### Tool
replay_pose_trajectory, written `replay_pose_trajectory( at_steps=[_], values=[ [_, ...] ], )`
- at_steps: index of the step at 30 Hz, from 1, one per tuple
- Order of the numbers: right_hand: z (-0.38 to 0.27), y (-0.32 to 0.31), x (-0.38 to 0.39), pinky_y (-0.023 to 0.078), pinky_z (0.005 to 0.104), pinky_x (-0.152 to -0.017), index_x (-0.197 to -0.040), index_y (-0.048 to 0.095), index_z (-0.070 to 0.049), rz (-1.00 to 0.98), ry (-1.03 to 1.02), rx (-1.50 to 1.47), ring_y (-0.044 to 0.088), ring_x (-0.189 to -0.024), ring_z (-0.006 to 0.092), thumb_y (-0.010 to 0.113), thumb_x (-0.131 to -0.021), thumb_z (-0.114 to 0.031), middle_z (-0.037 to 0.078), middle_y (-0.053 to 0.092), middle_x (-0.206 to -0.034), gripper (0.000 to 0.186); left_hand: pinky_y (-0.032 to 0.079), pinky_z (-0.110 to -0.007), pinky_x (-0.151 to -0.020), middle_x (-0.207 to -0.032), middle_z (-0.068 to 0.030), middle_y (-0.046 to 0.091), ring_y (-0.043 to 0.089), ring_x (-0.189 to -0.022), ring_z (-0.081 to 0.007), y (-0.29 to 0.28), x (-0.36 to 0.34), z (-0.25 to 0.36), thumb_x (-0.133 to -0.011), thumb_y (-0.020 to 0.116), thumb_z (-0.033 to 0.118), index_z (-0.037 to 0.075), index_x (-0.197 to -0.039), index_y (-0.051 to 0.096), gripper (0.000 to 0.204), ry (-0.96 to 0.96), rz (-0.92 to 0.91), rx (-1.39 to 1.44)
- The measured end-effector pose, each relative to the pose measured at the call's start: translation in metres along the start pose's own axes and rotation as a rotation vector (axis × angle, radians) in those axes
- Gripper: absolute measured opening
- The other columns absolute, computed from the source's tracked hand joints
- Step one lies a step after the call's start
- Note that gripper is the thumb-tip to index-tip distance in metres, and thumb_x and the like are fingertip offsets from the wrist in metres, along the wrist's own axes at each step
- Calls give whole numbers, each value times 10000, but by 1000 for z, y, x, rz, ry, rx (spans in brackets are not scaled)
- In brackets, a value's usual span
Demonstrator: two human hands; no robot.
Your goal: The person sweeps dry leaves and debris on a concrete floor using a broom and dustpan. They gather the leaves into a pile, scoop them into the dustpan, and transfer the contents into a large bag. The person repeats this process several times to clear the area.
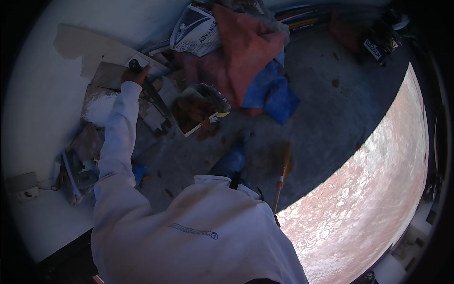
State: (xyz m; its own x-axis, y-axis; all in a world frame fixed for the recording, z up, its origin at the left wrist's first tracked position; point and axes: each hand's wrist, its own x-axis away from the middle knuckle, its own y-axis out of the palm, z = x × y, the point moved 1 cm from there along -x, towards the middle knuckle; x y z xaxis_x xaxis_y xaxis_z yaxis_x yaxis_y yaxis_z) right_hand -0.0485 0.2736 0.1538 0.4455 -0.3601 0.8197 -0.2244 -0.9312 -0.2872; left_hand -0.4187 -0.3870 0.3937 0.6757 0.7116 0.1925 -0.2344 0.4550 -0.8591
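Note:
My left hand (pixel 135 75), at the end of an outstretched white sleeve, is closed round the black grip of a long dark handle. The handle slants down to what looks like a dustpan (pixel 220 98), whose pale front lip has a yellow patch at one end. Brown leaf-like debris (pixel 191 110) lies in it, and some is on the floor beside its lip. On my right, a broom (pixel 285 163) with brown bristles hangs tilted, its bristles blurred. Only a dark sliver of my right hand (pixel 277 220) shows at its handle, closed; my torso hides the rest.
Red cloth (pixel 250 42), blue cloth (pixel 272 90) and a white printed sack (pixel 196 31) lie piled ahead. Cardboard pieces (pixel 106 75) and white powder (pixel 100 108) are along the left wall. Bits of debris dot the grey floor (pixel 321 118). Sunlit paving (pixel 364 199) borders it at right.

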Motion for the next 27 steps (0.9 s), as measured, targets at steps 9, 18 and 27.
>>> replay_pose_trajectory(
  at_steps=[9, 18, 27],
  values=[
    [-94, 34, -4, 400, 273, -435, -1245, 432, -91, 108, 162, -158, 474, -485, 125, 553, -803, -160, 47, 517, -601, 463, 468, -347, -730, -702, -116, 638, 617, -729, -276, 149, -123, 110, -551, 654, 605, 72, -731, 659, 562, 362, 27, -355],
    [-122, 39, -8, 367, 261, -394, -1257, 419, -102, 160, 202, -217, 437, -437, 105, 546, -812, -156, 24, 477, -549, 466, 463, -384, -786, -882, -165, 627, 596, -857, -311, 221, -162, 183, -576, 640, 582, 66, -920, 639, 621, 420, -133, -446],
    [-162, 52, -15, 243, 228, -333, -1288, 378, -126, 155, 227, -133, 296, -360, 45, 498, -845, -118, -42, 331, -470, 459, 458, -393, -794, -919, -176, 617, 583, -890, -332, 272, -121, 185, -656, 610, 523, 71, -959, 627, 544, 534, -139, -586]
  ],
)
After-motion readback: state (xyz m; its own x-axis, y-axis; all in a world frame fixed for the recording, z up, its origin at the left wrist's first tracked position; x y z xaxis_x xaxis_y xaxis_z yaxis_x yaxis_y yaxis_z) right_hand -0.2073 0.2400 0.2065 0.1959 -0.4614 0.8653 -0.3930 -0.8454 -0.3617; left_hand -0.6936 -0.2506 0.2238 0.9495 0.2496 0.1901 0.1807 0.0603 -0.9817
